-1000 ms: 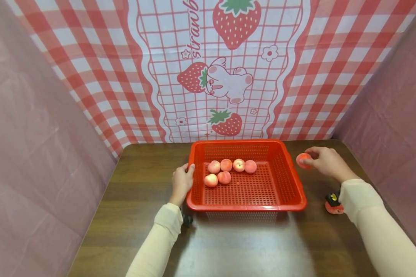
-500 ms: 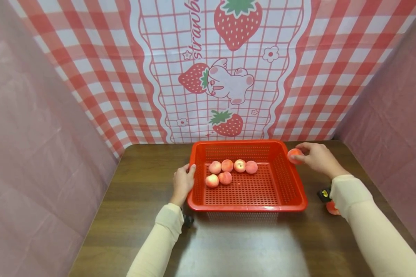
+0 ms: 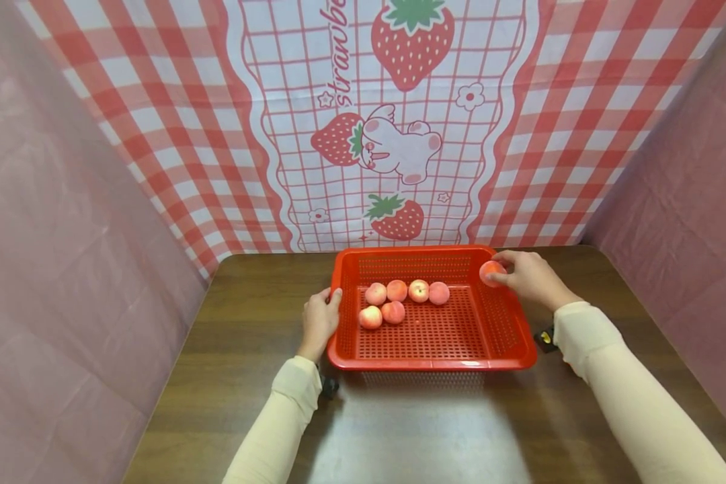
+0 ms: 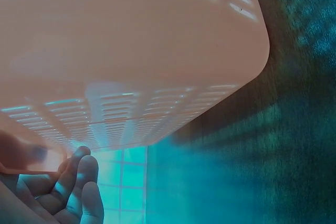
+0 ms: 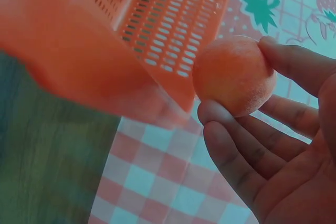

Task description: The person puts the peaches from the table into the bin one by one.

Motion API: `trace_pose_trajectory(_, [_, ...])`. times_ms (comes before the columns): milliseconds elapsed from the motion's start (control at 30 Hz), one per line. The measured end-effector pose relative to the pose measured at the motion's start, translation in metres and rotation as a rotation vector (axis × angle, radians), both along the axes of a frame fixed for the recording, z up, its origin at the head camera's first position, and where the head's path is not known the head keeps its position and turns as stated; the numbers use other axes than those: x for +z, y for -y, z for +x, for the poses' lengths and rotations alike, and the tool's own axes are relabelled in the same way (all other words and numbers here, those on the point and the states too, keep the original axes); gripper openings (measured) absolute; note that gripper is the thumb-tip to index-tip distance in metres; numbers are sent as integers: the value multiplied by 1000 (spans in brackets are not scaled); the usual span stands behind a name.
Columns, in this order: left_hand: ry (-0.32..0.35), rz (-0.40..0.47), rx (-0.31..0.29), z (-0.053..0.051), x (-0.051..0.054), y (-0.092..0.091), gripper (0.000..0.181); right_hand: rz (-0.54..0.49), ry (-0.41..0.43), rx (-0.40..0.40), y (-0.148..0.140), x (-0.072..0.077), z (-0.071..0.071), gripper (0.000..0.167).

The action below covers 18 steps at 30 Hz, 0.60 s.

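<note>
A red plastic basket with slotted walls stands on the wooden table. My left hand grips its left rim, thumb over the edge; in the left wrist view the fingers lie outside the basket wall. My right hand pinches a peach over the basket's right rim, near the back corner. The right wrist view has this peach between thumb and fingertips, above the rim. Several peaches lie inside at the left and back, among them a pale one and a darker one.
Part of another reddish fruit peeks out beside the right sleeve on the table, mostly hidden. A checked strawberry-print cloth hangs behind the table. Pink cloths hang at both sides.
My right hand has carried the peach leftward, from the table beside the basket to over its right rim. The right sleeve now covers most of the fruit on the table. My left hand stays put.
</note>
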<state>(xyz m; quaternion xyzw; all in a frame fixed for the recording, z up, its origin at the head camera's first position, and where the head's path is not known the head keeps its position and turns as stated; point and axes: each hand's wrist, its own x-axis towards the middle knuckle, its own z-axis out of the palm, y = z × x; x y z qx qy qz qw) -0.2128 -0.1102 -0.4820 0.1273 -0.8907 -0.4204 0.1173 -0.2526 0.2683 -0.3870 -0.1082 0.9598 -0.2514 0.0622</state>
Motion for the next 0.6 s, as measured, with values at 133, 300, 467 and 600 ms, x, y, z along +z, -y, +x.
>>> trace_pose_trajectory(133, [2,2,4,1,0,0,36,12,8,20,9,-7,-2,49])
trace_pose_trajectory(300, [5,9,3,1,1,0,37,41,-5,41,18,-14,-2,50])
trace_pose_trajectory(467, [2,20,1,1,1,0,38,63,-27,69,26,-17,-5,50])
trace_pose_trajectory(600, [-9,14,-3,1,1,0,37,78,-24,82,32,-18,-7,50])
